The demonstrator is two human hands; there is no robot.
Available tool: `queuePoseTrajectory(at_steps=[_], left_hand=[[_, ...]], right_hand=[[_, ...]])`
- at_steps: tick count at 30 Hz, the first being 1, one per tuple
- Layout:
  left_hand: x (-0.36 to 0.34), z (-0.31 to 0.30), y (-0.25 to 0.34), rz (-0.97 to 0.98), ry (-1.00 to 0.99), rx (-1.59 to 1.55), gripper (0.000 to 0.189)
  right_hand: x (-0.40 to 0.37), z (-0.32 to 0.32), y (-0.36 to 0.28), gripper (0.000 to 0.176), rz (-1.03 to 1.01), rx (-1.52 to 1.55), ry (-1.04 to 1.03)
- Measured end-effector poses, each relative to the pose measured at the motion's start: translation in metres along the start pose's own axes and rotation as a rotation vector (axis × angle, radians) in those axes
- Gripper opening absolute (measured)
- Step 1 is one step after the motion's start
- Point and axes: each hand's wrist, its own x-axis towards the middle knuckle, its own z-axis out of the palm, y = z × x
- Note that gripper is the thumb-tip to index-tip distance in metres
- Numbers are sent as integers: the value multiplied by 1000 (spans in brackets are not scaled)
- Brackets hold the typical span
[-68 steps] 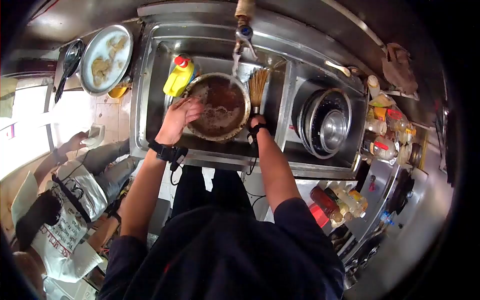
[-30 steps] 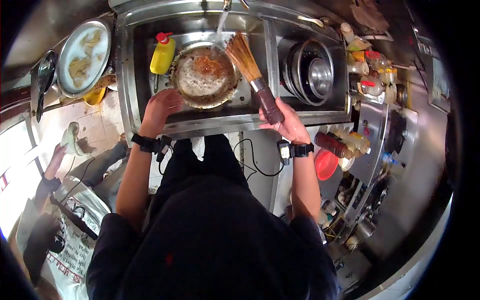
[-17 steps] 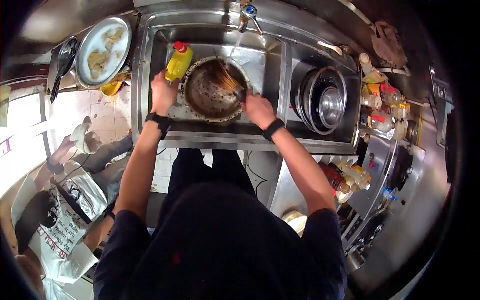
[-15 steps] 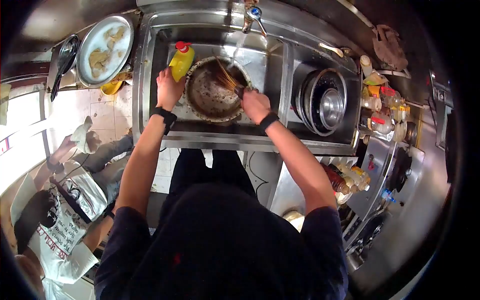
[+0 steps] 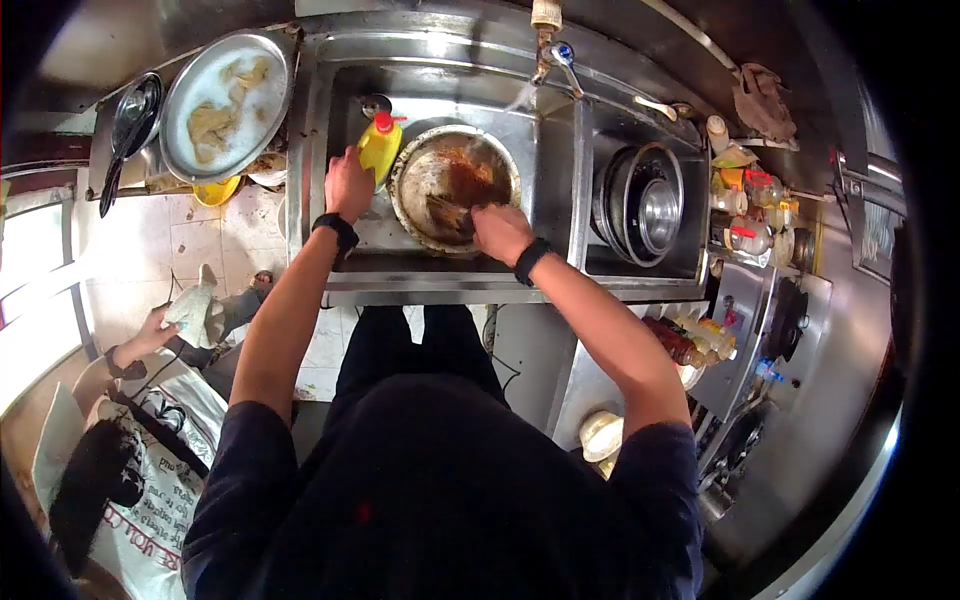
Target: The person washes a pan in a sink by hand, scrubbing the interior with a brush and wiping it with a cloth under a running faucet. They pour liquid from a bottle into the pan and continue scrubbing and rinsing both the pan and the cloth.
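Note:
In the left basin of a metal sink (image 5: 430,292) sits a round, stained pan (image 5: 412,228) with brown liquid in it. My right hand (image 5: 502,233) is wrapped round the handle end of a bristle brush (image 5: 450,215), whose bristles touch the pan's lower inside. At the pan's left, my left hand (image 5: 349,184) grips a yellow bottle (image 5: 378,153) with a red cap, which leans over the basin. Water runs from the faucet (image 5: 548,62) above the basin, to the pan's upper right.
Nested metal bowls (image 5: 657,215) fill the right basin. A tray of soapy water with cloths (image 5: 228,105) and ladles (image 5: 133,120) lie at the left. Bottles (image 5: 750,237) line the right side. Another person (image 5: 150,460) sits at lower left, holding a pale cloth (image 5: 192,312).
The brush has moved down and left inside the pan with my right hand, and reddish-brown liquid now shows there. The view has shifted slightly. My left hand still holds the bottle.

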Motion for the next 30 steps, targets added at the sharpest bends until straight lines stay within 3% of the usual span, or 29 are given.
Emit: queuePoseTrajectory(at_steps=[3, 7, 9, 14, 16, 17, 21, 23, 26, 29, 30], left_hand=[[-15, -1, -11, 45, 13, 12, 37], [-32, -5, -9, -35, -21, 15, 40], [-37, -6, -4, -50, -61, -23, 42], [-42, -6, 2, -107, -70, -99, 42], [-39, -7, 1, -162, -101, -145, 41], [-41, -7, 2, -147, -87, -87, 41], [-49, 4, -4, -19, 20, -13, 40], [-53, 0, 3, -23, 22, -41, 40], [-58, 3, 2, 16, 57, -57, 39], [-51, 6, -6, 39, 76, -25, 39], [-54, 6, -9, 19, 49, 2, 40]], right_hand=[[29, -2, 11, 16, 89, -69, 108], [26, -9, 43, 13, 173, -66, 100], [10, -11, 40, 13, 193, -91, -42], [22, -39, 14, 16, 63, 37, -237], [40, -32, 22, 17, 57, 17, -110], [46, -26, 28, 20, 62, 2, 10], [30, -24, 43, 21, 215, -4, -146], [10, -35, 28, 22, 114, 49, -252], [26, -27, 12, 26, -7, 38, -178], [50, -30, 36, 22, 144, 58, -68], [49, -29, 53, 20, 176, 33, -122]])
